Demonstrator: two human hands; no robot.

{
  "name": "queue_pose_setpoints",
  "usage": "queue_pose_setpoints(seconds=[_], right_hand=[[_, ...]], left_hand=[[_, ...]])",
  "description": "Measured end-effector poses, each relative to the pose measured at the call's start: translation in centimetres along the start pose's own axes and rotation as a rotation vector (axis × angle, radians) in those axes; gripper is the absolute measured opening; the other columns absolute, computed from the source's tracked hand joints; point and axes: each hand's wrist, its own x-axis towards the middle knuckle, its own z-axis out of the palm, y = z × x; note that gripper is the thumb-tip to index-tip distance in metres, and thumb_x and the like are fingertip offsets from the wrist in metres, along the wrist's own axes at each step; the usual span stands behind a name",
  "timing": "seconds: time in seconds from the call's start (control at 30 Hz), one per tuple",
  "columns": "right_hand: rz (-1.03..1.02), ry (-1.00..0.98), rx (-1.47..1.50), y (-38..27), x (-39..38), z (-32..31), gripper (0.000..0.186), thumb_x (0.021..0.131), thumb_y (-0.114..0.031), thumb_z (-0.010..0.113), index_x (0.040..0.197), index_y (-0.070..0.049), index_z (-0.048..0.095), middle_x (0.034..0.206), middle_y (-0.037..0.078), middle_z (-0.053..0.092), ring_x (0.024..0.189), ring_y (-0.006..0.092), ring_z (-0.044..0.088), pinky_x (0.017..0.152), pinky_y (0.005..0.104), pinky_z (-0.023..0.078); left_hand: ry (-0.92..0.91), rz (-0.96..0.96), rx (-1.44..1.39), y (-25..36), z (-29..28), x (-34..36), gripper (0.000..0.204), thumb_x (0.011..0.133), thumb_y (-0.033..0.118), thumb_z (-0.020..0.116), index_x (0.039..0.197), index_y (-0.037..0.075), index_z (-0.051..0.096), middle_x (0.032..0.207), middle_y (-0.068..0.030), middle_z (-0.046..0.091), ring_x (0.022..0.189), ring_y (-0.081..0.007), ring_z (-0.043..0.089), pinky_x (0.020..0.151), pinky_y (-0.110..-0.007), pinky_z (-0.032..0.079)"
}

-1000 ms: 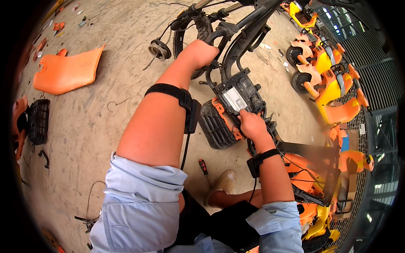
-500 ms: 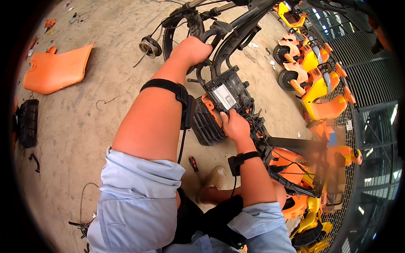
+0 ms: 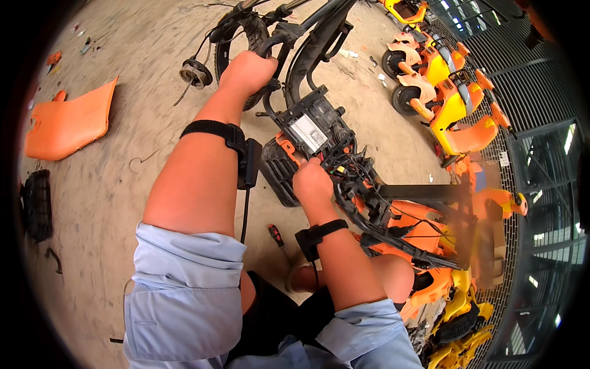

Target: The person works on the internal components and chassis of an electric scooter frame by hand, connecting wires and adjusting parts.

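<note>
A stripped scooter frame (image 3: 307, 58) with black tubes stands before me, its front wheel (image 3: 252, 34) at the top. My left hand (image 3: 249, 74) is closed around a black tube near that wheel. Below it sits a black box (image 3: 329, 120) with a white label (image 3: 308, 133). My right hand (image 3: 313, 181) is at the box's lower edge, beside an orange bracket (image 3: 286, 144) and a cluster of wires (image 3: 350, 163). Its fingers are curled in, and what they grip is hidden. A black ribbed panel (image 3: 279, 175) lies left of this hand.
A red-and-black screwdriver (image 3: 275, 235) lies on the floor near my foot. An orange body panel (image 3: 70, 120) and a black plastic part (image 3: 38, 206) lie at left. Orange-and-yellow scooters (image 3: 464, 120) line the right wall; yellow parts (image 3: 461, 338) are piled at lower right.
The scene has shifted left in the view. My right hand has moved slightly down along the box, and its raised thumb is now tucked in. The left hand keeps its hold.
</note>
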Motion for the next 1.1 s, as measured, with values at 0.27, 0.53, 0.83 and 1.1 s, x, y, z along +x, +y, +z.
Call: queue_pose_setpoints(seconds=[0.27, 0.53, 0.83, 1.1], right_hand=[[-0.418, 0.282, -0.084, 4.2, 2.5, -1.3, 0.033, 0.104, -0.032, 0.051, 0.092, -0.002, 0.06, 0.077, 0.02, 0.071, 0.069, 0.0401, 0.07, 0.061, 0.0498, 0.056], [-0.519, 0.163, -0.105, 5.9, 4.7, -1.8, 0.028, 0.1, -0.029, 0.057, 0.091, -0.003, 0.061, 0.074, 0.018, 0.069, 0.069, 0.0395, 0.069, 0.063, 0.05, 0.055], [-0.654, 0.297, -0.086, 7.5, 6.5, -0.5, 0.022, 0.097, -0.025, 0.062, 0.088, -0.005, 0.06, 0.075, 0.017, 0.067, 0.072, 0.0395, 0.067, 0.065, 0.0507, 0.053], [-0.633, 0.179, -0.173, 6.9, 6.9, -1.9, 0.02, 0.097, -0.024, 0.06, 0.087, -0.006, 0.06, 0.075, 0.016, 0.068, 0.078, 0.0385, 0.068, 0.071, 0.0505, 0.052]], left_hand=[[0.06, 0.082, -0.146, -0.7, 1.4, 0.4, 0.038, 0.081, 0.033, 0.062, 0.064, -0.001, 0.063, 0.059, -0.0105, 0.061, 0.055, -0.0223, 0.057, 0.06, -0.036, 0.047], [0.043, 0.098, -0.218, -2.6, 1.8, 3.2, 0.038, 0.081, 0.034, 0.061, 0.069, -0.002, 0.064, 0.063, -0.0098, 0.063, 0.056, -0.0223, 0.058, 0.058, -0.038, 0.047], [0.042, 0.111, -0.222, -2.7, 2.0, 3.4, 0.039, 0.08, 0.035, 0.061, 0.068, -0.002, 0.064, 0.064, -0.0111, 0.063, 0.059, -0.0237, 0.059, 0.062, -0.039, 0.048], [0.038, 0.073, -0.259, -1.3, 1.7, 1.6, 0.028, 0.082, 0.023, 0.063, 0.066, 0.001, 0.061, 0.061, -0.0072, 0.061, 0.055, -0.0175, 0.056, 0.057, -0.034, 0.045]])
